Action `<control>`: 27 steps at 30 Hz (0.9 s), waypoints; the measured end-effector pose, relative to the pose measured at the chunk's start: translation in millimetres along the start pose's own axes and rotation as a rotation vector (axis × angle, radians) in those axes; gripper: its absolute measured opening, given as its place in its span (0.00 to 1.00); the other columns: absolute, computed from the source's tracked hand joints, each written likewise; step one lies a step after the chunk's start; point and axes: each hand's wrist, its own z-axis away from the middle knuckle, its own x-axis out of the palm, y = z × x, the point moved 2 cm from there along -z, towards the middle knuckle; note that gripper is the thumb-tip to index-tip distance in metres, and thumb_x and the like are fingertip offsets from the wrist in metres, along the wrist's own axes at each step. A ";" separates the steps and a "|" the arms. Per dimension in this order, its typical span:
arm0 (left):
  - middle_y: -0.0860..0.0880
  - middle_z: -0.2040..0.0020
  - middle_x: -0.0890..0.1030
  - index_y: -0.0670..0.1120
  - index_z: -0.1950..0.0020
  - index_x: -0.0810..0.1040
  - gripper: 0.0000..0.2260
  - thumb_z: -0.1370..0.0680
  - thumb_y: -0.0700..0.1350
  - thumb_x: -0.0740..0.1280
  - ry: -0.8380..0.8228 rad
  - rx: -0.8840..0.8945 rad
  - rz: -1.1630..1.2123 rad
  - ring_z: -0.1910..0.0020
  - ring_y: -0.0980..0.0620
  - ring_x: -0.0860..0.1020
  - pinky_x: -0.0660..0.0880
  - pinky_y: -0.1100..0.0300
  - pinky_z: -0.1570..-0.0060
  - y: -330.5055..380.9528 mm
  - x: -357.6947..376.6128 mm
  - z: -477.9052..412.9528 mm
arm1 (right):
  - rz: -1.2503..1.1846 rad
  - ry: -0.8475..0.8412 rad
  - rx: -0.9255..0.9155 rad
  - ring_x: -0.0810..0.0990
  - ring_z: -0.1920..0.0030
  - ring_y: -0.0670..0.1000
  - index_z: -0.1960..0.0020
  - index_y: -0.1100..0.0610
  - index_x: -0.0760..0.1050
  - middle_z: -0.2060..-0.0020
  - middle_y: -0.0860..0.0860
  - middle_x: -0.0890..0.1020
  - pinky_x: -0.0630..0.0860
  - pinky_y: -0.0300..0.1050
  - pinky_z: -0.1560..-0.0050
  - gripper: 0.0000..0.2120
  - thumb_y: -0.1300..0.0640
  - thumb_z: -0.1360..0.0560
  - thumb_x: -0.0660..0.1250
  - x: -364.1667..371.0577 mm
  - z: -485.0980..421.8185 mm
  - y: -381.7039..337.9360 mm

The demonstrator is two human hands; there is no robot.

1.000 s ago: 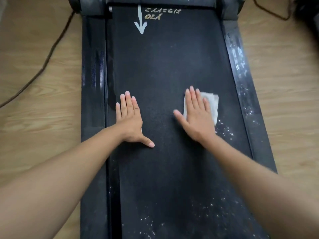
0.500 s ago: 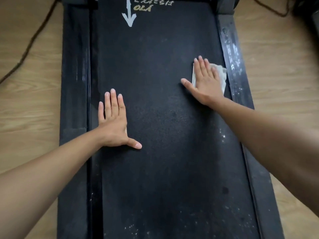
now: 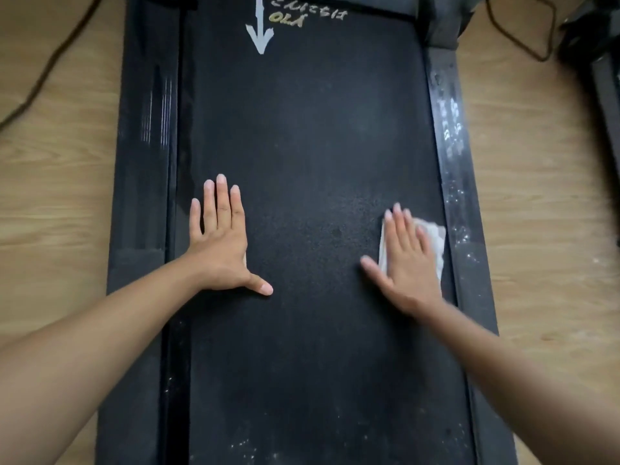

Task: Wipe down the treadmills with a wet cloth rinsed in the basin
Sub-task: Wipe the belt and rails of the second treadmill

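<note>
A black treadmill belt [image 3: 308, 146] fills the middle of the head view, with a white arrow and lettering at its far end. My left hand [image 3: 219, 243] lies flat on the belt's left part, fingers straight, thumb spread. My right hand [image 3: 404, 260] presses flat on a folded white cloth [image 3: 434, 238] near the belt's right edge; most of the cloth is hidden under the palm. White specks dot the right side rail [image 3: 459, 203] and the belt's near end. No basin is in view.
Wooden floor [image 3: 57, 203] lies on both sides of the treadmill. A dark cable [image 3: 50, 65] runs across the floor at the upper left, another cable [image 3: 516, 38] at the upper right. A second dark machine [image 3: 604, 72] stands at the right edge.
My right hand slid the cloth along the right side of the belt, away from me and then back toward me. My left hand stayed flat on the belt.
</note>
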 end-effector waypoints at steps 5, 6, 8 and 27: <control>0.42 0.32 0.12 0.42 0.28 0.15 0.81 0.47 0.80 0.74 0.006 0.022 0.001 0.31 0.42 0.13 0.26 0.38 0.25 -1.1 2.6 -3.3 | -0.006 0.143 0.165 0.41 0.15 0.50 0.13 0.54 0.43 0.14 0.50 0.45 0.42 0.56 0.16 0.49 0.22 0.22 0.42 -57.5 -171.2 28.2; 0.42 0.32 0.12 0.42 0.28 0.16 0.81 0.46 0.79 0.74 0.007 0.025 -0.001 0.31 0.42 0.13 0.26 0.38 0.25 -0.3 2.7 -2.6 | 0.003 0.146 0.153 0.41 0.15 0.50 0.13 0.54 0.43 0.14 0.50 0.45 0.42 0.56 0.16 0.48 0.23 0.21 0.42 -55.5 -163.9 31.1; 0.42 0.31 0.12 0.42 0.28 0.16 0.81 0.46 0.79 0.74 0.007 0.027 -0.003 0.31 0.42 0.14 0.26 0.38 0.25 -0.6 1.0 0.1 | 0.022 0.142 0.125 0.41 0.15 0.51 0.13 0.54 0.43 0.14 0.50 0.45 0.44 0.58 0.16 0.47 0.24 0.20 0.43 -37.3 -105.7 26.5; 0.43 0.31 0.12 0.42 0.27 0.16 0.81 0.48 0.80 0.73 0.021 0.010 -0.005 0.30 0.42 0.14 0.26 0.39 0.25 -0.3 4.6 -2.4 | -0.059 0.123 0.151 0.41 0.15 0.50 0.13 0.54 0.42 0.14 0.50 0.45 0.43 0.57 0.16 0.49 0.22 0.23 0.39 -34.9 -109.5 34.5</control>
